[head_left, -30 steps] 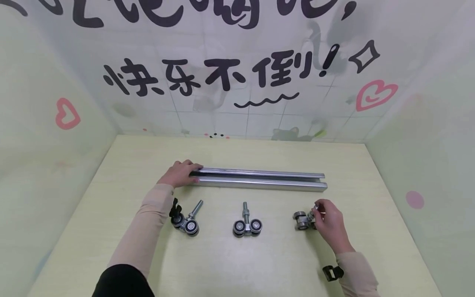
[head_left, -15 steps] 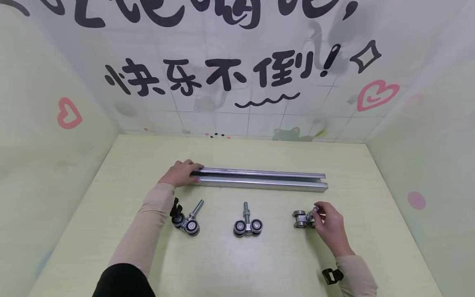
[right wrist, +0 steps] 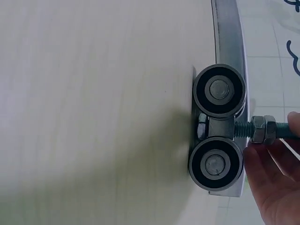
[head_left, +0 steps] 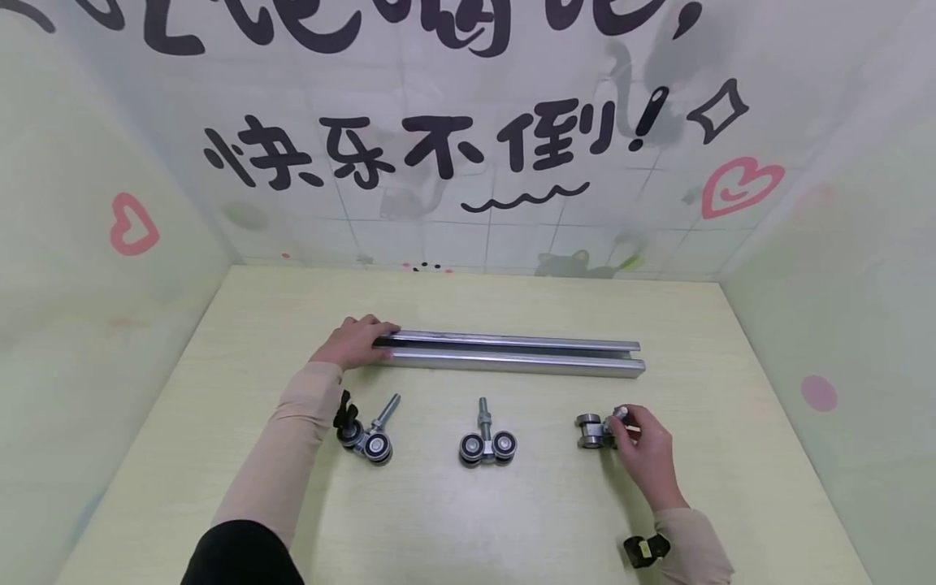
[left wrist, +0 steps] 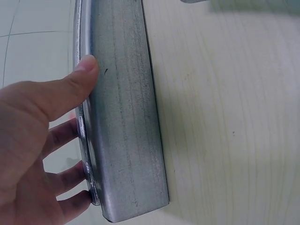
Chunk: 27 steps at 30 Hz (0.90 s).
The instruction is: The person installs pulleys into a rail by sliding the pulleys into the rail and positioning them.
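A steel channel rail (head_left: 512, 363) lies across the table with its slot facing up. My left hand (head_left: 354, 343) holds its left end. In the left wrist view, the thumb (left wrist: 77, 84) lies on the near edge and the other fingers reach to the far side. At the right, my right hand (head_left: 647, 451) pinches the threaded bolt of a roller trolley (head_left: 591, 431). The right wrist view shows the trolley's black-ringed wheels (right wrist: 219, 89) and two nuts (right wrist: 263, 129) on the bolt, with fingertips at the bolt's end. In that view the trolley overlaps the rail.
Two more roller trolleys rest on the table in front of the rail, one at the middle (head_left: 487, 447) and one at the left (head_left: 374, 445) beside the left wrist. Printed cloth walls (head_left: 468, 236) enclose the table at the back and sides.
My right hand has shifted slightly toward me and left, turning the trolley a little with its bolt. My left hand and the rail have stayed put.
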Available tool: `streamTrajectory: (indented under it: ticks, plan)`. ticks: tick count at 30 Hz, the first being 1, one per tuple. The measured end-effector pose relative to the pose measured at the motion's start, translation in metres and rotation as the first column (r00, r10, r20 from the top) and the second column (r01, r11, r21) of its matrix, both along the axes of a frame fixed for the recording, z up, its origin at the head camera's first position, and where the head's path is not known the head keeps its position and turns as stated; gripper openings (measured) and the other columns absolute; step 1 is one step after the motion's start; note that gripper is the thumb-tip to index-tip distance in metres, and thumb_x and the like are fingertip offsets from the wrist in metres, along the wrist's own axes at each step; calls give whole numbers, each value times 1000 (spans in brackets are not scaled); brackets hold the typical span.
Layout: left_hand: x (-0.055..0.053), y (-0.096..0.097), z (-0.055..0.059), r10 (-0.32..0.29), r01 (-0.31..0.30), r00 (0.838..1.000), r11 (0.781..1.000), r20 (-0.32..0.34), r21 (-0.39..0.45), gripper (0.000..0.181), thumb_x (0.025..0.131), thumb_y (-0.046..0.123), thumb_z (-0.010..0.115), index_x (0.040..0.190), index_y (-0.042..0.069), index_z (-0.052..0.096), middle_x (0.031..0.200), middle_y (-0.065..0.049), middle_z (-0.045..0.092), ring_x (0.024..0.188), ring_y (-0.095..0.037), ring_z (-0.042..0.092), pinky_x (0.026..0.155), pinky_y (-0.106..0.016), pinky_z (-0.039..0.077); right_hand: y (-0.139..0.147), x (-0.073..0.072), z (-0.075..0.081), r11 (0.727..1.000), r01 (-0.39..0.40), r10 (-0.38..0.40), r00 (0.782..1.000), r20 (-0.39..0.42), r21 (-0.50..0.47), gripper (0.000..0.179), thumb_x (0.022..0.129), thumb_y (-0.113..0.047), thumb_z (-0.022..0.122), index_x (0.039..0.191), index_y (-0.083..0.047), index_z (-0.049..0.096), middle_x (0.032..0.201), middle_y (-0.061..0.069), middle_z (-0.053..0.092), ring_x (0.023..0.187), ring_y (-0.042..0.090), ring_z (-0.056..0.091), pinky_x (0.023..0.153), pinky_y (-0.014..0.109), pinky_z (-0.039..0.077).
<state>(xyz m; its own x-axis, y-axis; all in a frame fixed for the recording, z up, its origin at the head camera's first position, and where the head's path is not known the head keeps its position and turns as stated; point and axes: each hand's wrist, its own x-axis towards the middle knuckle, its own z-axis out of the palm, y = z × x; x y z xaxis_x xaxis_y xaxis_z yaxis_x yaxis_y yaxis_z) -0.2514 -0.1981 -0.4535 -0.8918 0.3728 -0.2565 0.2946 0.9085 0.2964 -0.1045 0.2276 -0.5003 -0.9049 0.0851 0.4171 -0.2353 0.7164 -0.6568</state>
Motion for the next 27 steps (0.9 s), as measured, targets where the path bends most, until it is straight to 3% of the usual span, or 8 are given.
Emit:
streamTrajectory:
  ticks: [7,19,24,27]
  plan:
    - [0,1,-1,1,-1,1000,1000,-4,0,52,85,28,62,133,13,46,126,-22,47,109,-45,43,86,-56,40,-2,0,-1,1000,-2,4,998,-64,26,17,72,14,65,85,6,55,74,12,60,66,20,59,57,12,50]
    - [2,2,1,9,-9,1000,1000,-4,1,52,86,29,61,133,13,46,127,-21,46,110,-46,42,87,-56,40,-1,-3,-3,997,-21,30,993,-111,79,20,71,17,63,83,5,53,72,11,57,63,22,60,54,13,48]
    - [1,1,-1,20,-20,1000,1000,3,5,52,86,30,61,134,14,46,127,-21,46,110,-44,42,87,-55,40,2,-5,0,995,-28,39,992,-117,92,21,70,17,64,83,5,53,72,11,57,63,23,60,51,19,50]
    - [0,0,-2,28,-28,1000,1000,9,8,52,86,30,61,133,15,46,128,-21,46,111,-44,42,87,-55,40,5,-6,2,996,-20,31,992,-118,86,21,70,17,64,84,6,53,72,12,58,63,24,60,51,15,48]
